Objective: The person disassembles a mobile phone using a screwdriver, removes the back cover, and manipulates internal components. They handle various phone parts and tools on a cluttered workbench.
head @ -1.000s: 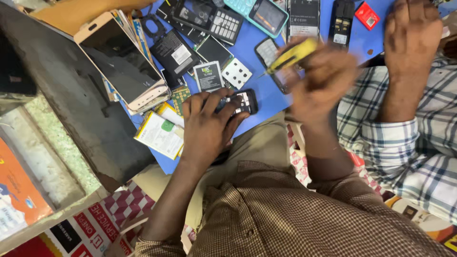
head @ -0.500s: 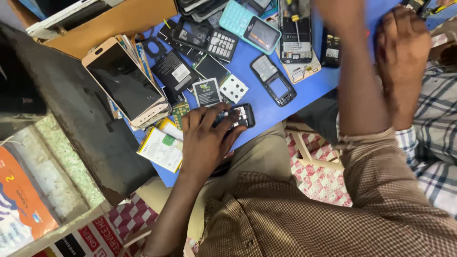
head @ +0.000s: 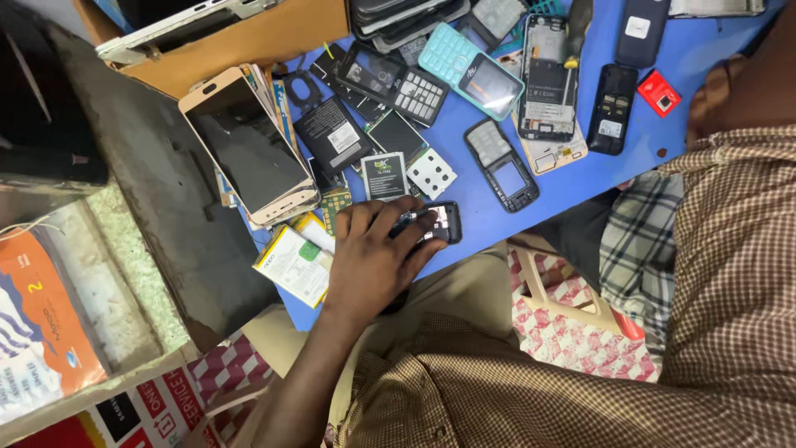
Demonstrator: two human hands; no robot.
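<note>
**Left hand pinning small black phone at table edge; right hand out of view**

- Far left: grey slab surface, orange printed box below it, off the table.
- Left end of blue table: big smartphone with pale gold frame lying face up on a stack of flat packets. Just below it, a white-and-yellow battery pack at the table's near edge.
- Left hand: palm down, fingers spread and curled over a small black phone body, fingertips pressing on it. Reads as holding it down flat on the table, not lifted. Phone sits at the near edge of the table, just right of the battery pack.
- Just above the hand: dark battery with green label, white part with black dots touching beside it.
- Centre: black keypad phone with small blue screen, teal keypad phone above it.
- Right of centre: opened phone with bare back, black phone back with empty battery bay, small red square part.
- Right: checked-sleeve right arm runs up and out of the view; the hand itself isn't visible, so grip can't be told. Plaid cloth beneath it.
</note>
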